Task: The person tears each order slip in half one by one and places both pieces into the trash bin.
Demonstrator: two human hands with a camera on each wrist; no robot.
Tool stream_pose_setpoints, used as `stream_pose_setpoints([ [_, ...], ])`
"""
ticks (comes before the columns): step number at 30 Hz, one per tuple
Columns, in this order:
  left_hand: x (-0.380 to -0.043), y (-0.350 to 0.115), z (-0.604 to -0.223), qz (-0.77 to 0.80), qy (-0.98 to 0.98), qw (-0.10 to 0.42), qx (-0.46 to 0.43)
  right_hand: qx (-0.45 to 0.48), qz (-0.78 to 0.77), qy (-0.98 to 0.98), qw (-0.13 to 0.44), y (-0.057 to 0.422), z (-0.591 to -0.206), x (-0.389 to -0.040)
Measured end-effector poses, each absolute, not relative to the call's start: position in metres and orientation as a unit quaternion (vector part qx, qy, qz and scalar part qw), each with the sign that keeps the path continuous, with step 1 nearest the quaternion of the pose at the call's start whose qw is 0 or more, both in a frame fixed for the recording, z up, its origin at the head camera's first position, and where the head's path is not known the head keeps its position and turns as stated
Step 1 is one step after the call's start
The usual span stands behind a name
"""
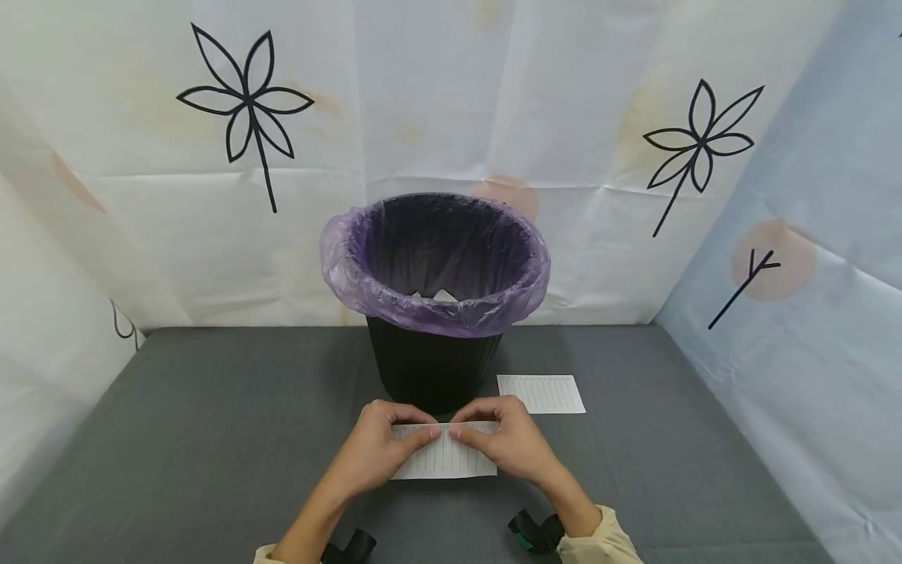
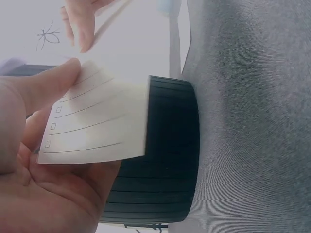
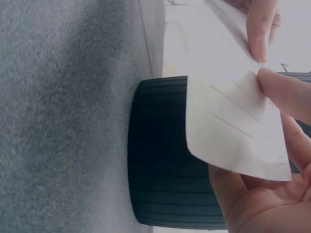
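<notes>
Both hands pinch one lined sheet of paper (image 1: pixel 444 462) along its upper edge, close in front of a black bin. The left hand (image 1: pixel 377 446) has its thumb on the printed face and its fingers behind the sheet. Mirroring it, the right hand (image 1: pixel 510 439) grips with its thumb right beside the left one, near the middle of the edge. In the left wrist view, small printed checkboxes run along the edge of the paper (image 2: pixel 97 121). The sheet's lower part hangs free, and its corner (image 3: pixel 214 131) bends slightly in the right wrist view.
A black trash bin (image 1: pixel 430 368) stands behind the hands, lined with a purple plastic bag (image 1: pixel 345 266). White scraps (image 1: pixel 444 296) show inside. Another lined sheet (image 1: pixel 541 393) lies right of the bin on the grey surface (image 1: pixel 211 439). A printed cloth backdrop (image 1: pixel 437 94) rises behind.
</notes>
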State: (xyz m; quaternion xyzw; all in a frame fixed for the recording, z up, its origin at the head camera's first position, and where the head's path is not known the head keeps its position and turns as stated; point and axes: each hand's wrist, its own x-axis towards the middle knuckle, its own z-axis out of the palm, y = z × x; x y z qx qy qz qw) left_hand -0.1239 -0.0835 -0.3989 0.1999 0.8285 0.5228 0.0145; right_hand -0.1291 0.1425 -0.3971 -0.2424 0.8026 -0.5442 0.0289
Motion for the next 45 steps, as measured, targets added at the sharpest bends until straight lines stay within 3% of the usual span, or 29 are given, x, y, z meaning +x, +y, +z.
stream_pose_setpoints([
  [21,-0.127,-0.083,-0.402,0.519,0.831,0.002,0.199,-0.243,-0.521,0.818,-0.035,0.136,-0.407,-0.131],
  [33,-0.130,-0.087,-0.405,0.574,0.796,0.034,0.191,-0.286,-0.537,0.785,-0.115,0.127,-0.416,-0.130],
  [45,-0.131,-0.089,-0.405,0.624,0.762,0.087,0.148,-0.283,-0.552,0.773,-0.134,0.121,-0.422,-0.129],
])
